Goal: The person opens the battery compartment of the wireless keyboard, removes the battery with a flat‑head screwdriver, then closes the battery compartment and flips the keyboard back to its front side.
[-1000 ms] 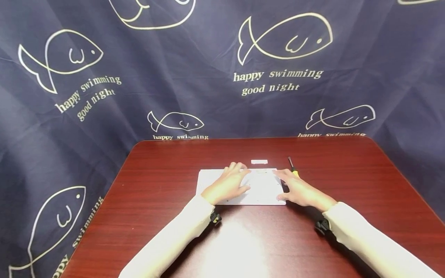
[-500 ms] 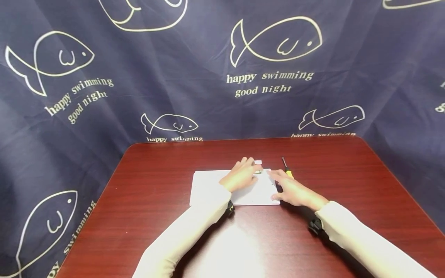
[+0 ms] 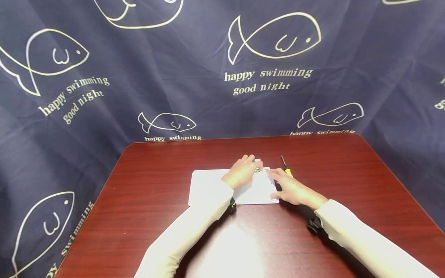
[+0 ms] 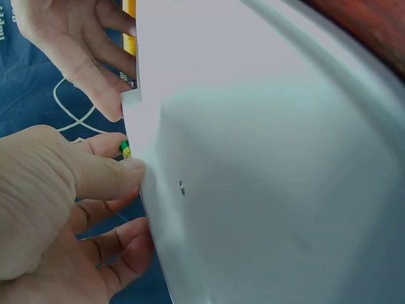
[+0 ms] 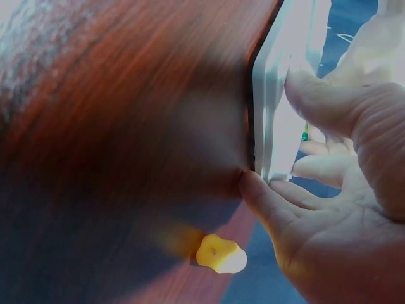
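Note:
A flat white keyboard (image 3: 206, 187) lies on the table, its plain underside up; no keys show. At its back edge my left hand (image 3: 240, 172) pinches a small green-and-yellow battery (image 4: 126, 150) between thumb and index finger, with much of the battery hidden. My right hand (image 3: 292, 190) grips the keyboard's right end, thumb on the upper face and fingers along the edge in the right wrist view. Just behind the keyboard lies a small white cover (image 3: 257, 160), partly hidden by the left hand.
A screwdriver (image 3: 287, 170) with a yellow and black handle lies right of the keyboard, close to the right hand. The reddish-brown table (image 3: 156, 162) ends at a dark blue curtain (image 3: 208, 77) printed with fish.
My left hand has moved right along the keyboard to the spot in front of the small cover, and green now shows at its fingertips. The right hand has kept its hold.

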The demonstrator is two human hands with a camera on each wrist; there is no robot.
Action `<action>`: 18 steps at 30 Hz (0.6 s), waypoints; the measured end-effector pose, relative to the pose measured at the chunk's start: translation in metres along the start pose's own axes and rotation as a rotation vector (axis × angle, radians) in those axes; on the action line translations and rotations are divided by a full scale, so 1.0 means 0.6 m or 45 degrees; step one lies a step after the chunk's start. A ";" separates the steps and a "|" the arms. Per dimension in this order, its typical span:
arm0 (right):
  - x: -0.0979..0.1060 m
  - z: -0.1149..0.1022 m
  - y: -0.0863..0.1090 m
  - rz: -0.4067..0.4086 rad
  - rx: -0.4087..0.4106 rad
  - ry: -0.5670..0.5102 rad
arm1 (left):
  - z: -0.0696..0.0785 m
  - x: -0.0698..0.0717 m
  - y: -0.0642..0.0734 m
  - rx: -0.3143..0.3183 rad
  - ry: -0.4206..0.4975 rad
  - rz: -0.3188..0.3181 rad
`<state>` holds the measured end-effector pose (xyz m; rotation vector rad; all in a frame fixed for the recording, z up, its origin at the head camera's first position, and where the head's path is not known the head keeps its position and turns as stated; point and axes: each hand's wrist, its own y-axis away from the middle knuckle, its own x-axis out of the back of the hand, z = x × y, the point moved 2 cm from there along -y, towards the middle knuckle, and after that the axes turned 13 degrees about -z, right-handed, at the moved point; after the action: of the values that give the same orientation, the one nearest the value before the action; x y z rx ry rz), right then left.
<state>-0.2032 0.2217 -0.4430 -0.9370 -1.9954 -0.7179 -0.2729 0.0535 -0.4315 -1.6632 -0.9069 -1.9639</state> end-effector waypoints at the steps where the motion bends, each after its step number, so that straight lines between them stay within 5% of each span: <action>1: 0.000 0.000 0.000 -0.002 -0.001 -0.002 | 0.000 0.000 0.000 -0.001 0.006 -0.004; 7: -0.002 0.000 -0.002 -0.010 -0.003 0.001 | 0.002 0.001 -0.002 0.015 0.053 -0.002; 18: -0.003 0.002 0.001 0.023 0.014 0.005 | 0.005 0.003 -0.006 -0.012 0.075 0.177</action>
<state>-0.2026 0.2225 -0.4451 -0.9452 -1.9829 -0.6978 -0.2735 0.0583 -0.4306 -1.6187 -0.7412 -1.9162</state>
